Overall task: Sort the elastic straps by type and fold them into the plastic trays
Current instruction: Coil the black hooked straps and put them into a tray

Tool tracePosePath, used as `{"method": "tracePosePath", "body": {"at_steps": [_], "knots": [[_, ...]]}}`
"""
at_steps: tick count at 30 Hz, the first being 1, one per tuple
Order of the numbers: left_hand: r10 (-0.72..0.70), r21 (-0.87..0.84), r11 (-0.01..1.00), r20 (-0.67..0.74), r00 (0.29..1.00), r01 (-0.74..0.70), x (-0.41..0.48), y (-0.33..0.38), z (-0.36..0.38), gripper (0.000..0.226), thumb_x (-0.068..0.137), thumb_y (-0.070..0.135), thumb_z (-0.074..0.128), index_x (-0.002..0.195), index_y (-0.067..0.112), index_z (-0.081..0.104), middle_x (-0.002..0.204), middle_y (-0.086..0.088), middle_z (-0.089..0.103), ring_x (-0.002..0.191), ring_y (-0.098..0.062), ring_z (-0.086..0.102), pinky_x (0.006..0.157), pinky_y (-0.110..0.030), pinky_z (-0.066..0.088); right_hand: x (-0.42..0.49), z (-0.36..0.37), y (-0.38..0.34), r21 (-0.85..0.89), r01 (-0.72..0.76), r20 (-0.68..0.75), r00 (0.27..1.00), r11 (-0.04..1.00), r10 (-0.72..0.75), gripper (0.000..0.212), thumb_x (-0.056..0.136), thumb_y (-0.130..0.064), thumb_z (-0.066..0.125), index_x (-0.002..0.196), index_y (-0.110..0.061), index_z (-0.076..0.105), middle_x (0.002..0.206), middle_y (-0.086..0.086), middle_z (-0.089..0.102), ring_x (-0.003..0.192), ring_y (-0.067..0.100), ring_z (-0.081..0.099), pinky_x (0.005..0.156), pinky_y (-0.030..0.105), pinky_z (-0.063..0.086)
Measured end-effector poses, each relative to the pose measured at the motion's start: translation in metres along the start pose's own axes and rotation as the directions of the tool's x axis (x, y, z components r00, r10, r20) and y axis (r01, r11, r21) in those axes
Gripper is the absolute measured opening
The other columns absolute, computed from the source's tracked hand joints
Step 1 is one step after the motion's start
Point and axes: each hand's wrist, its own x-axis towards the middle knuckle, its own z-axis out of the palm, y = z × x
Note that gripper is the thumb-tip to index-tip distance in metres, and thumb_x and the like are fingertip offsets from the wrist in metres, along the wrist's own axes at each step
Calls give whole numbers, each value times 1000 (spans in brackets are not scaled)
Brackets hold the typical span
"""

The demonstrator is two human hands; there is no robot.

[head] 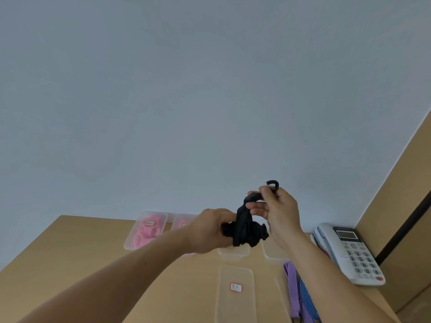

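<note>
At far left, a tray [130,243] holds pink straps [149,231]; its label is too small to read. A second tray [180,219] is mostly hidden behind your left hand [210,230], which grips the bunched black strap [247,229] above the counter [81,252]. Your right hand [277,210] pinches the strap's upper end, just below its hook [273,184]. A third tray [233,254] and a fourth tray [275,256] show only their near ends. The labelled tray [235,308], purple strap [292,287] and blue strap [307,299] are cut off at the bottom edge. A white telephone [349,252] sits far right. The counter is tan, and behind it is a pale wall [186,89].
</note>
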Motion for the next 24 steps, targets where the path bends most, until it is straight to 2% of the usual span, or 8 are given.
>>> {"method": "tracePosePath", "body": {"at_steps": [2,5,8,10,14,17,22,24], "knots": [[-63,-255,964,39,997,71,-2,5,1,42,82,12,75,118,16,55,96,2,65,79,-16,63,82,-34,54,6,-9,7,-10,-168,-33,985,986,168,18,94,-19,62,90,-2,65,84,17,74,63,22,64,62,30,53],[-75,-619,778,83,994,110,-3,10,-2,57,78,5,74,124,13,42,105,-4,65,89,-23,63,86,-44,53,9,-17,17,122,-416,69,909,901,410,23,92,-18,65,98,4,68,82,16,67,75,26,61,68,33,50],[-86,-738,668,43,995,90,-1,10,-9,82,81,-3,73,141,36,31,118,-10,67,102,-32,68,90,-44,55,7,-17,25,316,-467,70,880,826,471,13,96,1,51,91,5,63,72,10,59,60,16,56,49,22,48],[-116,-758,651,-50,992,38,1,12,-13,78,84,-6,71,140,38,39,115,-8,70,100,-28,69,86,-36,55,2,-14,24,328,-457,58,883,827,465,15,94,4,53,83,5,64,66,12,60,47,9,53,39,15,44],[-219,-664,747,-246,944,0,6,8,-16,38,88,4,70,122,20,64,104,-4,74,84,-20,72,77,-27,55,-7,-4,21,257,-410,86,912,875,402,3,94,2,56,94,0,58,74,21,70,50,12,59,45,18,49],[-231,-320,941,-357,905,114,9,-5,-8,36,85,13,70,115,28,60,95,5,73,85,-12,70,81,-29,57,-11,6,20,116,-294,21,956,949,294,10,94,4,52,101,-1,58,79,22,69,55,17,60,51,24,48],[-257,-179,965,-476,841,193,10,-15,0,34,84,19,68,116,23,60,88,13,68,82,-5,65,69,-9,47,-16,17,22,-233,-79,-5,997,969,81,15,93,-11,59,91,1,67,89,12,74,71,23,72,68,35,54],[-225,-114,974,-487,844,194,8,-14,-1,33,83,17,65,115,23,59,87,12,66,80,-6,64,68,-13,48,-17,21,24,-258,-51,-7,999,965,51,21,91,-21,62,91,-1,68,85,8,74,77,22,73,74,39,56]]}}
